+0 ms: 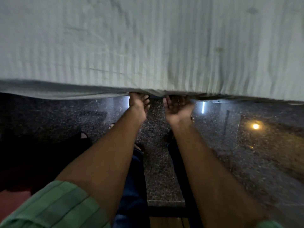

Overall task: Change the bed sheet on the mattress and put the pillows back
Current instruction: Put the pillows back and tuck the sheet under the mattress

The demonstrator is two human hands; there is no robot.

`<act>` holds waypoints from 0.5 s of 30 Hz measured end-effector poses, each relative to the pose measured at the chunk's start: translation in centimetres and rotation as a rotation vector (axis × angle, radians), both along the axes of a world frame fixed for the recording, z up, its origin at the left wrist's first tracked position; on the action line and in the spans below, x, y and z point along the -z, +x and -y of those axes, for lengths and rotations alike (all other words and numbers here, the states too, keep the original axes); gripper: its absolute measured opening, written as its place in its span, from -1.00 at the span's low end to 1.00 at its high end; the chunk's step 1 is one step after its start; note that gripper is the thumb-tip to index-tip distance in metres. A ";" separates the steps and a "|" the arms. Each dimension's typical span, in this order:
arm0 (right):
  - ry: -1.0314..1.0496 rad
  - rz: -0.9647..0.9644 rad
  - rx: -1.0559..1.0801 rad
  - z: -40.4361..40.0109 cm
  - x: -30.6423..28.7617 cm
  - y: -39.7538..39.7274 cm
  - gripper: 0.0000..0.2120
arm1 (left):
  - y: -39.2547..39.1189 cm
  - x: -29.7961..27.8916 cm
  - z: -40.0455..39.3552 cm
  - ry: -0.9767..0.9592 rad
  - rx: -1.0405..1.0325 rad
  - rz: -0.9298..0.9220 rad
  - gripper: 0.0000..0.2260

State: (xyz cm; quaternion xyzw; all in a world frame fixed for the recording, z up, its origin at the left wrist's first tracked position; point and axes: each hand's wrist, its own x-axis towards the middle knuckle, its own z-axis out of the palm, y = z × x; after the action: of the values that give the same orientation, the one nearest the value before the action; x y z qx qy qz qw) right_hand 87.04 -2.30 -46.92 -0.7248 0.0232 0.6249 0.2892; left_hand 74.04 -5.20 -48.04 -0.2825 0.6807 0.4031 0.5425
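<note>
From the head camera, looking down past both forearms, the striped white bed sheet (148,46) fills everything above and beyond the hands, spread flat over the mattress with creases and a couple of faint stains off to the right. Its near edge runs across the view just over the fingertips and turns down over the mattress side.

The left hand (139,104) reaches up to that edge with its fingers curled into the hanging fold of the sheet, gripping the cloth right at the bed's border. The right hand (178,106) sits just beside it, palm turned upward, fingers bent and hooked under the same edge; its fingertips disappear into shadow beneath the fabric, so it appears to be holding the sheet, though the grasp itself is partly hidden.

Below the hands lies a dark speckled polished floor (158,162), which mirrors a white strip of light near the right hand and an orange lamp glow farther right. A green sleeve (57,206) is rolled up on the left arm, at the lower left.
</note>
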 end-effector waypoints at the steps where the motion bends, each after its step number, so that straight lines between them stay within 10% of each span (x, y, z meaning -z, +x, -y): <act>1: -0.037 -0.024 -0.034 0.9 -0.5 -0.4 -0.79 | -0.2 -0.3 0.3 0.008 0.018 -0.014 -0.62; 9: -0.192 -0.267 -0.346 4.1 -3.6 -10.7 -0.70 | -5.0 -2.1 3.8 0.021 0.017 -0.154 -0.83; 15: -0.102 -0.243 -0.060 4.1 -3.6 -16.0 -0.64 | -14.7 -2.0 8.6 0.099 -0.207 -0.308 -0.88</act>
State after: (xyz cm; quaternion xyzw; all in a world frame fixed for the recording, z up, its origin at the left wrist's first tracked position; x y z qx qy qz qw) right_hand 71.05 -6.38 -43.34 -0.6578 0.0681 0.7146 0.2282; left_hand 59.39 -13.81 -46.02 -0.2591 0.7023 0.5283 0.4008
